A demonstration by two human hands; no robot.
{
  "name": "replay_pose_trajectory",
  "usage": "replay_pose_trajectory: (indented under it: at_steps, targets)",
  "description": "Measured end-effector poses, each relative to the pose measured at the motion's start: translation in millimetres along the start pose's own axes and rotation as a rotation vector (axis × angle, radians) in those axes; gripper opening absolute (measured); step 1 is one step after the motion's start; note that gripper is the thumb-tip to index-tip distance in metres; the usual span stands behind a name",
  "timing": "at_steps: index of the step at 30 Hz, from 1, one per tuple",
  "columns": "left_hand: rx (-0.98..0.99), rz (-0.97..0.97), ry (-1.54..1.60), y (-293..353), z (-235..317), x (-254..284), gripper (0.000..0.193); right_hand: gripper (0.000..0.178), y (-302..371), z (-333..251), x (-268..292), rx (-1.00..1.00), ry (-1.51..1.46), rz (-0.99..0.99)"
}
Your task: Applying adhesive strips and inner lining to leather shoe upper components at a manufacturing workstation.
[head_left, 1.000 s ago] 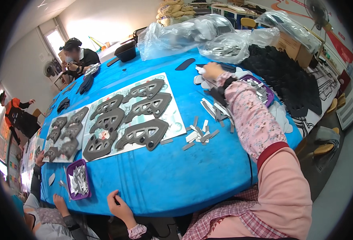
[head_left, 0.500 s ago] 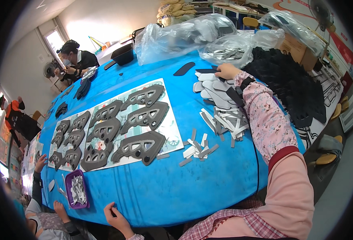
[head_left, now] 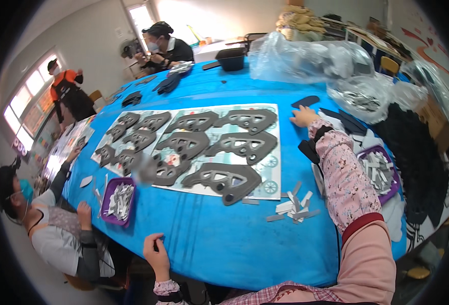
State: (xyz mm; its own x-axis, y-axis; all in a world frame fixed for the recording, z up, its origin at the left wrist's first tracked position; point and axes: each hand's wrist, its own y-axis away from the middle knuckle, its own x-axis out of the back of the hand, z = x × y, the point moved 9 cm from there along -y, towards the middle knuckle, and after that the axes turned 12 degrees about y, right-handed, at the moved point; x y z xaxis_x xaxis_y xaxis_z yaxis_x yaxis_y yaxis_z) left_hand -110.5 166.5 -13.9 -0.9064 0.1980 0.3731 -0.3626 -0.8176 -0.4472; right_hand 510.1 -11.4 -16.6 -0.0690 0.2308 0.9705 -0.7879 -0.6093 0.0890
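My right hand [head_left: 304,117] reaches across the blue-covered table, fingers spread and low over the cloth, just below a black rounded pad [head_left: 305,101]. Nothing shows in its fingers. To its right, partly under my forearm, lie dark and pale grey pads [head_left: 354,124]. Beside that forearm stands a purple basket [head_left: 396,175] of grey and white strips. My left hand [head_left: 157,254] is by the near table edge, loosely curled, with a gap between thumb and forefinger and nothing in it. Between my hands and the far side, grey foam cut-outs [head_left: 224,180] lie on printed sheets [head_left: 271,175].
Loose strips [head_left: 293,207] lie near the sheets. Another purple basket [head_left: 128,219] stands at left, near a seated co-worker [head_left: 56,229]. At the back are plastic bags [head_left: 305,56], a black tub [head_left: 231,60] and other people. Black pieces [head_left: 412,157] are heaped at right.
The view has swung left. My right hand has moved left, off the pile of pads to beside the single black pad. The right purple basket now shows. My left hand stays near the edge.
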Motion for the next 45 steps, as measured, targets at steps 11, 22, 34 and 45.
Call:
replay_pose_trajectory:
  at_steps: [11, 22, 34, 45]
  targets:
    - [-0.002, 0.039, -0.029, -0.3, 2.4, 8.6, 0.014, 0.047, -12.8, -2.7, 20.3, 0.087, 0.109, 0.066]
    - [0.0, 0.033, -0.074, 7.9, 1.5, 20.0, 0.014, 0.069, -14.1, -12.9, 2.9, -0.14, -0.06, -0.2]
    - [0.031, 0.012, -0.064, -0.1, -10.9, 16.5, 0.015, 0.06, 67.5, 91.2, 128.6, 0.177, 0.224, 0.519]
    - [0.032, -0.039, -0.116, -0.1, -10.2, 6.5, 0.015, 0.122, 140.6, 99.5, -10.5, -0.099, -0.191, -0.078]
